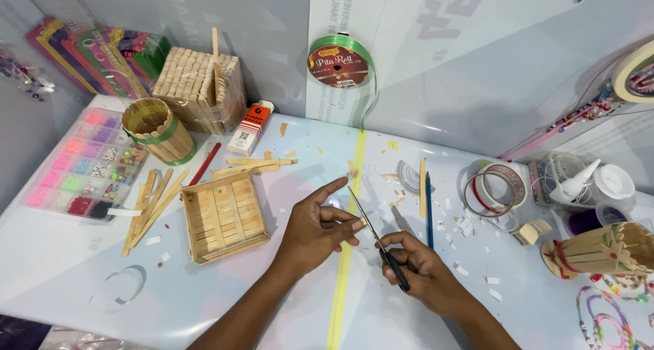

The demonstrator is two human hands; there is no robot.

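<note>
A pair of scissors (379,235) with slim silver blades and black handles sits in the right hand (417,268), over the pale worktop (82,268). The blades slant up and to the left, their tip close to the left hand's (315,229) thumb and forefinger. The handles are wrapped by the right fingers (395,240). Whether a scrap lies between the left fingertips cannot be told.

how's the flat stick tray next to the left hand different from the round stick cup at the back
The tray is square, shallow and lies flat; the cup is round, taller and stands upright. The cup wears a green band around its wall; the tray has none. The tray sits beside the left hand; the cup stands farther back. Both are built of pale craft sticks.
</note>
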